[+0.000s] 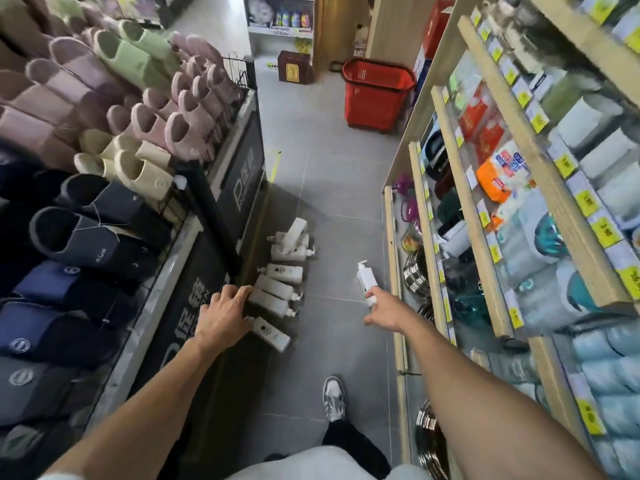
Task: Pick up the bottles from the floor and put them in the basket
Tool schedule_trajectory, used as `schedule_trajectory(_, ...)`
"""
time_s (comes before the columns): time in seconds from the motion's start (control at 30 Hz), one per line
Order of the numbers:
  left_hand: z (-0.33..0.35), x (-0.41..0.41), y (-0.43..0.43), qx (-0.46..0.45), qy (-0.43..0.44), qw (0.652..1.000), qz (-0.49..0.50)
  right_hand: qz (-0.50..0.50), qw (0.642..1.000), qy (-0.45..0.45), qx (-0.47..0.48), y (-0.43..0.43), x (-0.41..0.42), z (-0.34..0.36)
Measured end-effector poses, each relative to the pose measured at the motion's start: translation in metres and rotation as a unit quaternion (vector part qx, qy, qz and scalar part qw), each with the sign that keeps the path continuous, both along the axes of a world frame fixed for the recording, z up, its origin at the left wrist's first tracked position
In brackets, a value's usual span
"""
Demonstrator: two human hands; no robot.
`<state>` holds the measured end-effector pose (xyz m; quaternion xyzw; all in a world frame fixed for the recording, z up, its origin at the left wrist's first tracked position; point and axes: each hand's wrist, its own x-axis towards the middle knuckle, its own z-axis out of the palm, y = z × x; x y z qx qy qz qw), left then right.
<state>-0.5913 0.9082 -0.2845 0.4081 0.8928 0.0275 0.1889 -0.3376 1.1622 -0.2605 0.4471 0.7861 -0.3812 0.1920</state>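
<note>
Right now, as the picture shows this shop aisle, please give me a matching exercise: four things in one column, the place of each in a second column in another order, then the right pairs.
Column one:
1. red basket
2. pump bottle
3. row of white bottles
4. left hand

Column two:
a. lying on the floor beside the slipper rack
b. standing on the floor, far ahead of the person
c. held in the right hand, above the floor
d. reaching down over the nearest floor bottles

Pairs: 1-b; 2-c; 3-a; 4-d.
</note>
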Motion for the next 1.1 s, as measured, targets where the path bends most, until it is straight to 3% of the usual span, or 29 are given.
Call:
schedule_trajectory(0.2,0.004,-0.016,0.028,-0.005,0.004,0.998,0.065,0.053,0.998,0.004,-0.015,0.058,-0.058,-0.012)
schedule_trajectory(0.43,-0.007,-0.019,0.036,-0.04,-0.019,0.99,0.132,0.185,0.981,-0.039,-0.044,0.059,-0.137,-0.044)
schedule_trajectory(0.77,-0.038,-0.09,0.035,-0.046,-0.072,0.974,0.208,0.193,0.98,-0.028,-0.048,0.048,-0.248,-0.06)
schedule_trajectory(1.1,-0.152,-0.162,0.088,-0.057,-0.102,0.972,0.205,0.21,0.97,-0.119,-0.036,0.062,-0.308,-0.197)
